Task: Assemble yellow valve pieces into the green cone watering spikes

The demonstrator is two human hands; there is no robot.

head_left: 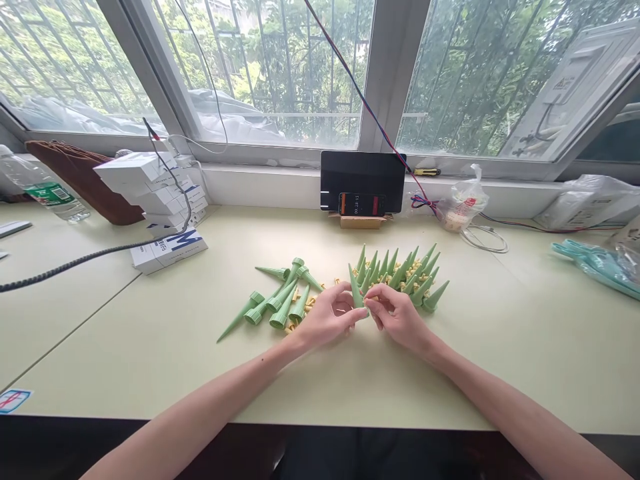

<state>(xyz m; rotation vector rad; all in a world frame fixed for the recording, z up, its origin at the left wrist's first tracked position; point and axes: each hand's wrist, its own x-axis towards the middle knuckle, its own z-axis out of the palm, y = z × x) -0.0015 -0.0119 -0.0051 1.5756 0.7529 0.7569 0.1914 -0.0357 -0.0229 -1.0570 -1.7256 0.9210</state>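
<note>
My left hand (331, 315) pinches a green plastic cone spike (355, 291) near its wide end, tip pointing up. My right hand (397, 313) meets it from the right, fingers closed on the same spike's base, where a small yellow piece seems to sit. Behind my hands stands a cluster of upright green spikes (403, 275) with yellow parts. To the left, several loose green spikes (278, 300) lie flat on the pale table (150, 333), with small yellow pieces (306, 304) among them.
A dark tablet (363, 180) with a phone (362, 204) leaning on it stands at the window sill. Stacked white boxes (156, 193) and a black cable (75, 261) lie at the left, a water bottle (45, 192) far left. Plastic bags (463, 203) and teal items (595, 263) sit right.
</note>
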